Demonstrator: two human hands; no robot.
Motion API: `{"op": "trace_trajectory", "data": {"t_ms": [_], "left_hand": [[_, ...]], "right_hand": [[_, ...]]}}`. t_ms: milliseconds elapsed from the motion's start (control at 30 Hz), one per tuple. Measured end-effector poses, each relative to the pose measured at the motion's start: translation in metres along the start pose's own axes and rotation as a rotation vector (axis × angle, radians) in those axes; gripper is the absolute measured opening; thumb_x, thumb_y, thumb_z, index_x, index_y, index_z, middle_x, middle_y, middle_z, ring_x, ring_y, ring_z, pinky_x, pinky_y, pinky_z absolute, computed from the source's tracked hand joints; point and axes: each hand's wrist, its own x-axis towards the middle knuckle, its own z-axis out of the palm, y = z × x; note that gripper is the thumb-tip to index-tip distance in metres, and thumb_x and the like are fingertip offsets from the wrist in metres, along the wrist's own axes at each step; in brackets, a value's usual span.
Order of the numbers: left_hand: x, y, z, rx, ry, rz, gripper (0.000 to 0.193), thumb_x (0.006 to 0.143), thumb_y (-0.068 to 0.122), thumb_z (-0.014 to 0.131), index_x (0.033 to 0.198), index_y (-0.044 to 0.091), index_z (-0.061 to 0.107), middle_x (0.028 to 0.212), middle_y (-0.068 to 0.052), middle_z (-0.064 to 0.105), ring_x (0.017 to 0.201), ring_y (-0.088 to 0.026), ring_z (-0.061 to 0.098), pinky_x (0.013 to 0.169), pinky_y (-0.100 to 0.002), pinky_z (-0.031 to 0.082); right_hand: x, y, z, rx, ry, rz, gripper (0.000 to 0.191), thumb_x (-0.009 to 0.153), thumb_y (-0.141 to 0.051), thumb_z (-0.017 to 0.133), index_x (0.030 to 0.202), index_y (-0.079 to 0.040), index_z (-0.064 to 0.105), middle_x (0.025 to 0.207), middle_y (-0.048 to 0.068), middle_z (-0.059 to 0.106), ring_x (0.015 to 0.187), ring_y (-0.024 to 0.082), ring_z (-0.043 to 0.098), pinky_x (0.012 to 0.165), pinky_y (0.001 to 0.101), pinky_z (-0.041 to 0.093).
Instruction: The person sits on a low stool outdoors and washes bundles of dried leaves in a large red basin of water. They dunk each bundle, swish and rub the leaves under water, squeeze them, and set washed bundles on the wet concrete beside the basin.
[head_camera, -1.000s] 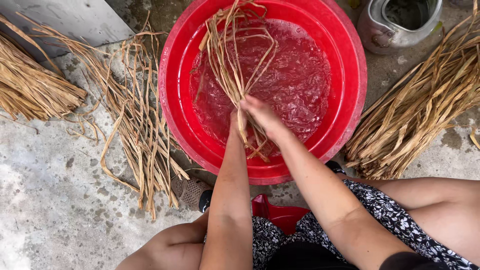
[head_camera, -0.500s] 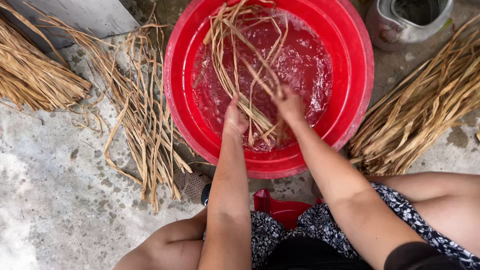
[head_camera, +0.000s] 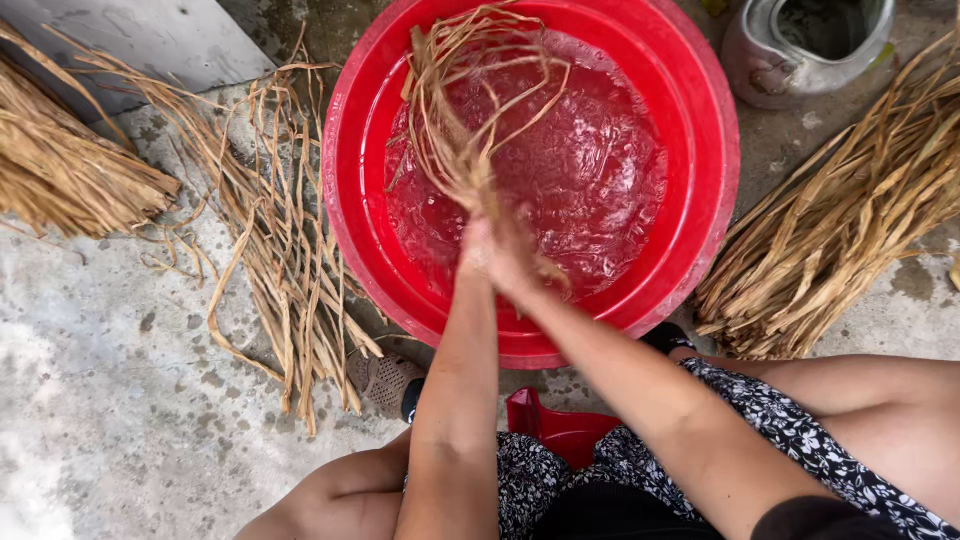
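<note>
While the water churns, we look straight down on rough grey concrete floor (head_camera: 110, 400), stained and damp in patches, outdoors by the look of the light. A big red basin (head_camera: 700, 150) sits on it, filled with rippling water (head_camera: 600, 170). Off to the left lies a loose spread of dry straw (head_camera: 280, 260), and beyond it a thicker tan bundle (head_camera: 70, 180) against a grey slab (head_camera: 150, 40). On the right, a heavy sheaf (head_camera: 840, 230) fans out just beside the basin's rim. A dented metal kettle (head_camera: 800, 50) stands at the top right. A small red stool (head_camera: 560, 430) peeks out between the knees, and a shoe (head_camera: 385, 380) shows below the basin.

Both hands meet over the near part of the basin. The left hand (head_camera: 478, 245) and right hand (head_camera: 515, 265) are clenched together around one wet bunch (head_camera: 470, 110) of strands, each grip closed on its lower end; the picture is blurred there, so fingers are hard to pick out. The bunch rises from the fists and splays over the water toward the far rim.

Half a second ago the hands were apart, the strands spread wider across the water. Now they have drawn together, the bunch gathered tighter and the water is more stirred up.
</note>
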Motion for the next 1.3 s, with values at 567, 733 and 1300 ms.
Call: {"op": "trace_trajectory", "data": {"t_ms": [567,733,1300], "left_hand": [[0.007,0.007,-0.01,0.099,-0.024,-0.032,0.095,0.09,0.067,0.058,0.159,0.008,0.029,0.164,-0.021,0.037,0.154,-0.037,0.03,0.118,-0.062,0.025],[0.008,0.008,-0.014,0.446,0.164,-0.092,0.097,0.079,0.064,0.062,0.157,0.015,0.031,0.162,-0.015,0.032,0.152,-0.038,0.024,0.112,-0.073,0.03],[0.006,-0.02,-0.007,-0.043,-0.016,-0.075,0.082,0.1,0.057,0.05,0.162,0.009,0.025,0.163,-0.021,0.035,0.15,-0.036,0.035,0.121,-0.053,0.031]], "right_hand": [[0.047,0.013,-0.028,-0.162,-0.054,0.28,0.061,0.113,-0.058,0.024,0.145,-0.017,0.055,0.083,0.007,0.063,0.051,0.01,0.047,0.042,0.0275,0.041],[0.057,0.06,-0.089,-0.094,0.058,0.223,0.065,0.116,-0.067,0.034,0.148,-0.014,0.053,0.112,-0.013,0.05,0.09,0.004,0.045,0.066,0.0317,0.036],[0.027,0.03,-0.047,-0.061,0.057,0.451,0.047,0.114,-0.051,0.037,0.154,-0.026,0.04,0.111,0.014,0.075,0.062,0.015,0.056,0.044,0.0254,0.042]]}}
